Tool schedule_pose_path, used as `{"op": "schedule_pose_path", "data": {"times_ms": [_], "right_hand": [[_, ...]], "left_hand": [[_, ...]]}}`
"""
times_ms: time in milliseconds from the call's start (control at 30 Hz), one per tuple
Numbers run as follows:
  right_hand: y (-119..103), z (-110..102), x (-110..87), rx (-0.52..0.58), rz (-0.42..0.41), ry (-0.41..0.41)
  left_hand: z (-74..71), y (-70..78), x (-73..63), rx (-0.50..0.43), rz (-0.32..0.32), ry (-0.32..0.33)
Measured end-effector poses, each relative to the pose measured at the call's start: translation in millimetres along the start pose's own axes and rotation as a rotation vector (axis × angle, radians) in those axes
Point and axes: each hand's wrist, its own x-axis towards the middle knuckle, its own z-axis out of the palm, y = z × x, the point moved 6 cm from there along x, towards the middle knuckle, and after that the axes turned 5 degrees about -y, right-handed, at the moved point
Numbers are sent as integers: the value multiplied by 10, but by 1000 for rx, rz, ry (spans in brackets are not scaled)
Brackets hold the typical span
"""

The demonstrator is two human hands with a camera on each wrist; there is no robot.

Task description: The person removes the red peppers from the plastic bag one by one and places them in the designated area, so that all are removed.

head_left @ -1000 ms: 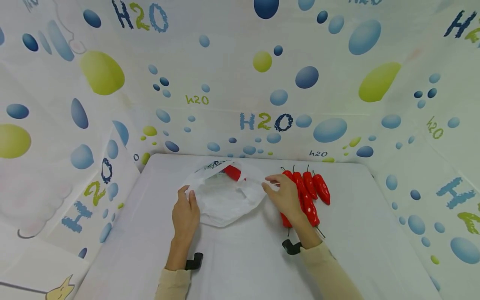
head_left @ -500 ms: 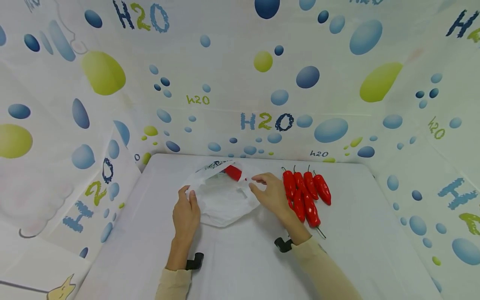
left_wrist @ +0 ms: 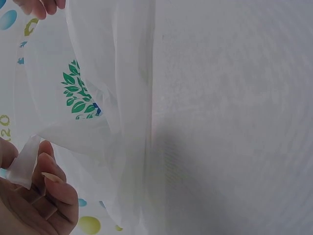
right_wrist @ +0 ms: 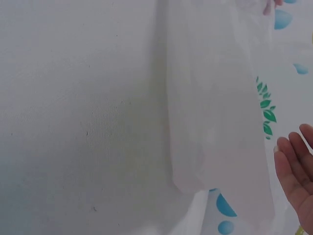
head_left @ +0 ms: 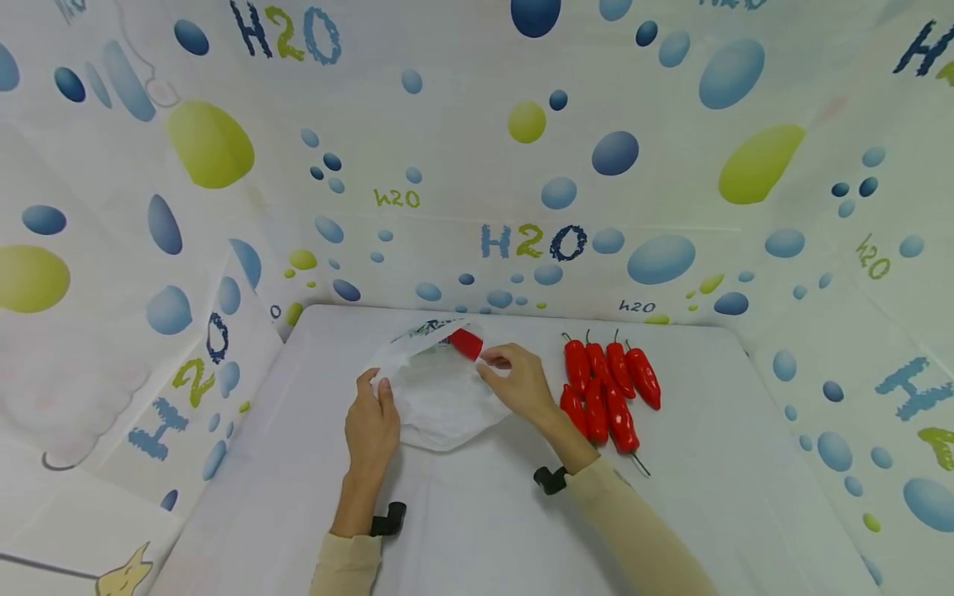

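Observation:
A white plastic bag [head_left: 440,414] with a green leaf print [left_wrist: 78,93] lies in the middle of the table, its mouth spread. My left hand [head_left: 372,426] pinches the bag's left edge between thumb and fingers; the left wrist view shows the folded plastic there. At the bag's right side is my right hand [head_left: 517,385], its fingers extended and slightly bent. In the right wrist view those fingers hold nothing visible. Inside the mouth shows a red patch [head_left: 466,343], too little of it to tell what it is. Several red peppers [head_left: 619,414] lie right of my right hand.
The white table [head_left: 477,530] meets a patterned back wall [head_left: 462,149] and side walls printed with blue and green drops. A black wrist camera mount [head_left: 550,480] sits on my right wrist, another mount [head_left: 389,519] on my left.
My right hand has moved left, from beside the peppers to the bag's mouth, uncovering more peppers. The left hand keeps its place on the bag.

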Motion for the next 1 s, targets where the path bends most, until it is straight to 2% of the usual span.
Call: {"op": "schedule_pose_path", "data": {"times_ms": [200,433,567,767,1000], "right_hand": [[35,106,74,35,11,-48],[40,223,174,44,-20,-65],[31,275,208,65,8,-100],[90,358,262,6,54,-143],[140,406,326,-45,53,-114]], "left_hand": [[3,14,-11,-1,10,-1],[4,20,-8,-5,20,6],[0,15,-9,1,27,14],[12,2,-5,-8,34,10],[-1,11,-6,-14,41,-8]]}}
